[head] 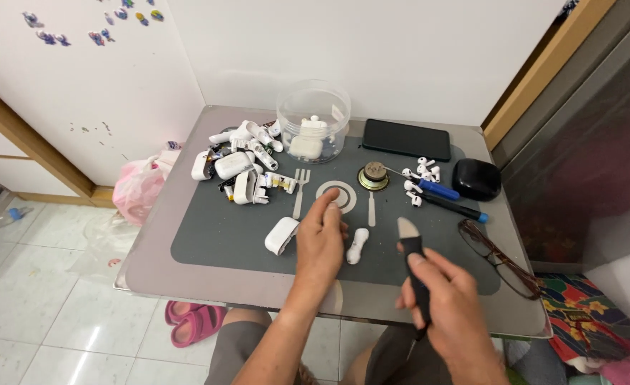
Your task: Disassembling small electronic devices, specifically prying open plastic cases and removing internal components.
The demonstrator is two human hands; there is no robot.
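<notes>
My right hand (449, 303) grips a black-handled pry tool (410, 246) with a pale flat tip, held upright above the table's front edge. Over the dark grey mat (215, 235), my left hand (320, 239) has its fingers curled and pinched around something small that I cannot make out. A white earbud case (281, 235) lies just left of that hand. A small white earbud part (357, 245) lies just right of it.
A heap of opened white cases and parts (240, 167) sits at the back left. Nearby are a clear round tub (313, 121), a black phone (406, 139), a round speaker part (373, 176), a black case (476, 179), screwdrivers (447, 199), glasses (497, 257) and a white fork-shaped tool (300, 191).
</notes>
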